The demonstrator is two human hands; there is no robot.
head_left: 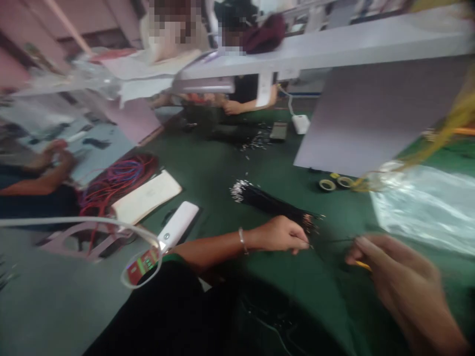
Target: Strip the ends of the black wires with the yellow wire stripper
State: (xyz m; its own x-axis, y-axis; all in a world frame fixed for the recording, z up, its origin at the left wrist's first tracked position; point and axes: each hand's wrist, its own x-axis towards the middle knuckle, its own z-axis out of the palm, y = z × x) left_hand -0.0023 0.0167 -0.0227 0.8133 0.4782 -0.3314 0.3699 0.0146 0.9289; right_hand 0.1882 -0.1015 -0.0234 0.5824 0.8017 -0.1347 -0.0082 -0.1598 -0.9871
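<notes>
On the green table surface (208,173) lies a bundle of black wires (272,200), with silvery ends at the left and copper-coloured ends at the right. My left hand (280,235), a bracelet on its wrist, is just in front of the copper-coloured ends, thumb and finger pinched at a thin wire end. My right hand (397,272) is blurred at the right, its fingers closed round a thin dark wire (339,241) that stretches towards my left hand. Something orange (362,265) shows beneath the right fingers.
A white power bank (180,225), a pale box (146,198) and red and blue cables (122,175) lie left. Tape rolls (327,185) and clear plastic bags (426,202) are right. Small metal pieces (258,138) lie farther back. Other people's hands show across and at left.
</notes>
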